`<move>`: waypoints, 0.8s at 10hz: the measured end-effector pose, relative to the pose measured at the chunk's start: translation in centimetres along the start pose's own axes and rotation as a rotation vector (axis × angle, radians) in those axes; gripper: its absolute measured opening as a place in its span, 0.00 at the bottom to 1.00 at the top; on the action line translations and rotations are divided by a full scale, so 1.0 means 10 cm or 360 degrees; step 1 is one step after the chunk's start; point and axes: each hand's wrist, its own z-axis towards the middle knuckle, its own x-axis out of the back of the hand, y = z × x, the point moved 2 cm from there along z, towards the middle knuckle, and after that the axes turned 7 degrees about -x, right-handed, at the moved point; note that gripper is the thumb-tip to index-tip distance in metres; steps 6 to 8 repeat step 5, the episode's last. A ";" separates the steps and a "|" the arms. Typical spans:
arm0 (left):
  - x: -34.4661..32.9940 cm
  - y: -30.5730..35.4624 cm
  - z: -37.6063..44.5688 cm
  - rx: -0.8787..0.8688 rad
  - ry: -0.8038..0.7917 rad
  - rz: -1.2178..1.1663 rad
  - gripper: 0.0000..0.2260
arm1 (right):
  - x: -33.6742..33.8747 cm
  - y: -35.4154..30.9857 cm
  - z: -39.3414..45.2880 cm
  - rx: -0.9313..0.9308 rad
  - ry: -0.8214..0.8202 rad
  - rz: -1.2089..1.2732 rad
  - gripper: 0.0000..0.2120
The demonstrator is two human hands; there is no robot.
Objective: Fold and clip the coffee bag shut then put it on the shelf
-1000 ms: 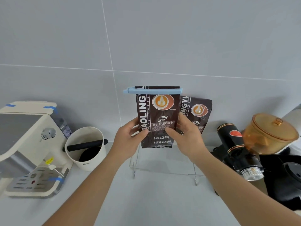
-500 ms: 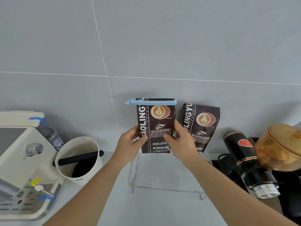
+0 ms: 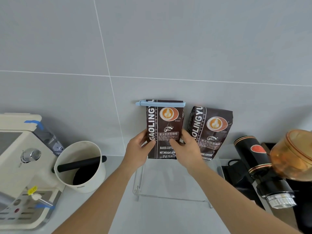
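Bag: coffee bag point(image 3: 164, 125) stands upright between both hands, blue clip point(image 3: 160, 104) on top.
Left hand point(image 3: 139, 149): closed on bag's left edge.
Right hand point(image 3: 184, 147): closed on bag's right edge.

Coffee corner on a grey-tiled kitchen counter: espresso machine point(image 3: 22, 159) and knock box point(image 3: 81, 166) left of the fingers point(image 3: 148, 144), grinder point(image 3: 263, 169) to their right.

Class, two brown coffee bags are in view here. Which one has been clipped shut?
The left coffee bag, held by the left hand and right hand, has a blue clip across its top. The right coffee bag has none.
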 end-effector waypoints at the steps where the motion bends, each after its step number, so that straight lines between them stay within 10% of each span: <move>1: -0.01 0.01 0.00 0.0012 0.0009 0.0026 0.17 | 0.00 0.02 0.00 -0.0006 -0.0034 0.0024 0.18; 8: 0.10 0.15 -0.03 0.0310 0.0164 0.0253 0.21 | 0.15 -0.09 -0.15 0.0029 -0.0125 0.0230 0.15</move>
